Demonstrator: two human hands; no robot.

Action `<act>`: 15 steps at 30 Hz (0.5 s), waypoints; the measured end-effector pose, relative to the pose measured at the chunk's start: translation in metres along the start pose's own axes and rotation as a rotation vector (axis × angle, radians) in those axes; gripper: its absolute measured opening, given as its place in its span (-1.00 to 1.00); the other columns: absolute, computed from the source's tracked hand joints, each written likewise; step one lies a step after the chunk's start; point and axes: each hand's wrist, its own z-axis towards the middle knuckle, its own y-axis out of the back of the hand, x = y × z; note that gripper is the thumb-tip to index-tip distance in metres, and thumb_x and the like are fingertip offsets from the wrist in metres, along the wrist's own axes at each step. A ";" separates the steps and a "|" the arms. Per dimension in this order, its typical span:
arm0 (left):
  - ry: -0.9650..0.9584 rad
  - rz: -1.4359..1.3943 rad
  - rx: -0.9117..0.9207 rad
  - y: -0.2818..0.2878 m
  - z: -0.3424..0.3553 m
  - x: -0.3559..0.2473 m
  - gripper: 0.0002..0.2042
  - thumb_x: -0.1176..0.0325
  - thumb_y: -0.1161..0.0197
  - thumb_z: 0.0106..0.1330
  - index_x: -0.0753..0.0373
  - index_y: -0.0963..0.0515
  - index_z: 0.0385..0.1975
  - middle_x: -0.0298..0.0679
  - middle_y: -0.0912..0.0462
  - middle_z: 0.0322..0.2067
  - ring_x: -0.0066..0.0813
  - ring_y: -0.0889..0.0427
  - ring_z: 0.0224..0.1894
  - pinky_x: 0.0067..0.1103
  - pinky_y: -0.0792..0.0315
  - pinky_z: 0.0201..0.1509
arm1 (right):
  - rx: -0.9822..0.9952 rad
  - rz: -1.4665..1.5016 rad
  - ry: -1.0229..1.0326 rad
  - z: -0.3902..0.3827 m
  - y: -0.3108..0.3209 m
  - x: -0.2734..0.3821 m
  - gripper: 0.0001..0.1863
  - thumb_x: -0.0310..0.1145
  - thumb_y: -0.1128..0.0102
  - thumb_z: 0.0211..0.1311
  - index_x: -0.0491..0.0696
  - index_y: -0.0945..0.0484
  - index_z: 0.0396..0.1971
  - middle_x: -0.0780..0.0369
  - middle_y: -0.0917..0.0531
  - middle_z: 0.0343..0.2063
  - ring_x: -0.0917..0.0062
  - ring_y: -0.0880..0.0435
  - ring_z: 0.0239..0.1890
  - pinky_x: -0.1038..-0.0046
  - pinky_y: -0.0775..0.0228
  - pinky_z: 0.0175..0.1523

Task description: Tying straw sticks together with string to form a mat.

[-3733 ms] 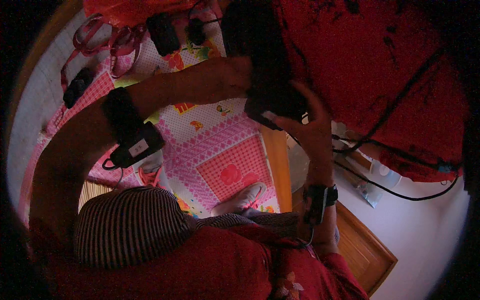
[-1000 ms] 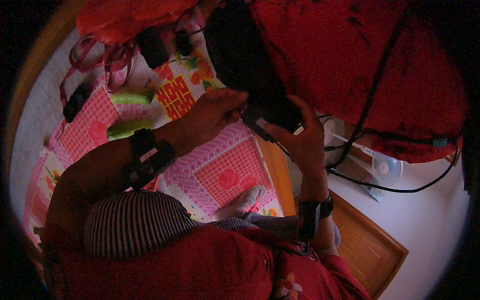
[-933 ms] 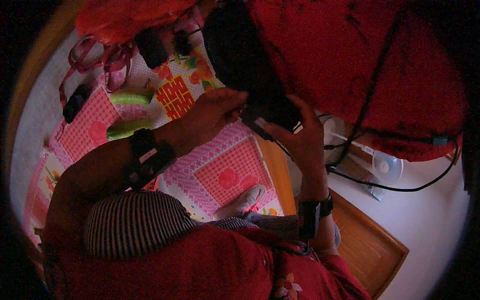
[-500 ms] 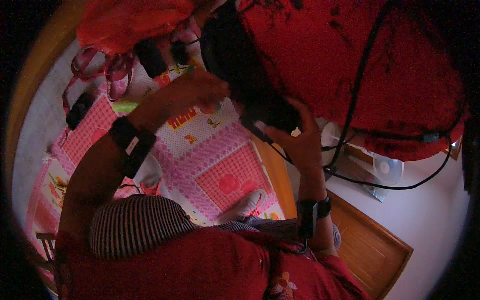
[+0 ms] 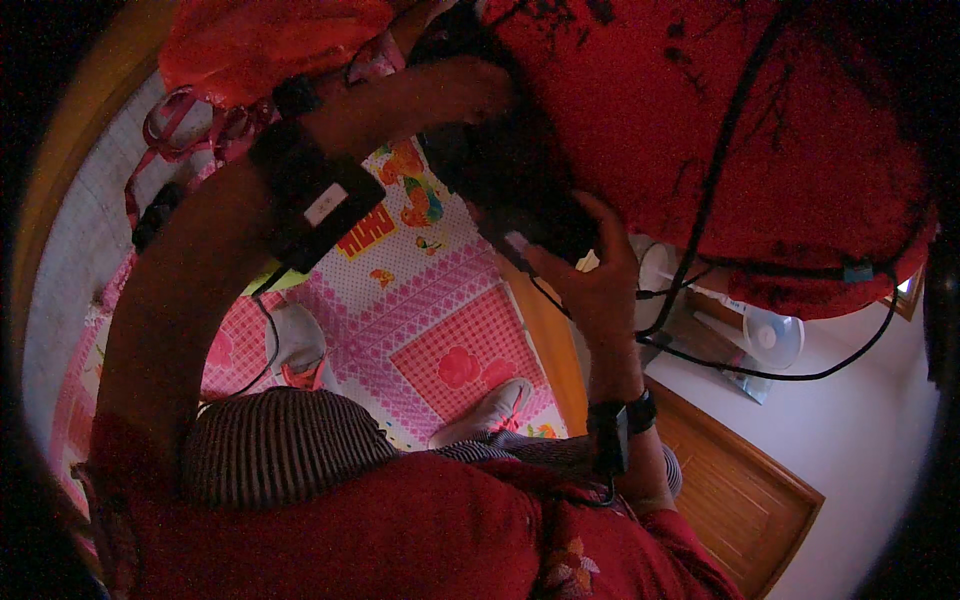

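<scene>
Dark item [image 5: 535, 175]: matt, material unclear. Red bag [image 5: 270, 50]: crinkled, plastic-looking. Trousers [image 5: 285, 450]: matt cloth. Brown panel [image 5: 740, 490]: smooth wood.

R hand [image 5: 603, 268] grips near end of dk item [image 5: 535, 170]; L hand [image 5: 478, 88] at its far part, contact unclear. Red fabric [image 5: 660, 130] far R; ptnd. cloth [image 5: 400, 290] L.

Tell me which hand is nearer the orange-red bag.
Left: the left hand is right of the orange-red bag; the right hand is farther off, lower right.
</scene>
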 end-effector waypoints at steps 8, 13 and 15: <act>0.175 -0.111 0.063 -0.069 0.006 -0.064 -0.68 0.20 -0.05 0.28 0.34 -0.49 -0.19 -0.09 -0.57 -0.22 -0.28 -0.57 -0.13 -0.40 -0.43 -0.01 | -0.004 -0.115 0.083 0.002 -0.011 0.019 -0.30 -0.26 -0.48 -0.24 -0.10 -0.40 0.00 0.10 -0.55 -0.12 0.40 -0.54 -0.08 0.43 -0.36 0.03; 0.263 0.367 0.002 -0.082 0.009 -0.083 -0.63 0.12 0.04 0.34 0.33 -0.50 -0.16 -0.11 -0.60 -0.22 -0.28 -0.56 -0.15 -0.38 -0.40 0.00 | 0.046 -0.115 0.095 0.015 -0.038 0.032 -0.32 -0.23 -0.45 -0.19 -0.15 -0.38 -0.02 0.07 -0.54 -0.13 0.40 -0.53 -0.10 0.40 -0.36 0.02; 0.333 0.621 0.027 -0.095 0.014 -0.091 -0.62 0.10 0.06 0.34 0.32 -0.50 -0.15 -0.12 -0.60 -0.21 -0.28 -0.55 -0.15 -0.40 -0.40 0.00 | 0.046 0.022 -0.006 0.025 -0.046 0.014 -0.34 -0.25 -0.43 -0.17 -0.19 -0.37 -0.03 0.07 -0.52 -0.11 0.41 -0.51 -0.08 0.41 -0.34 0.04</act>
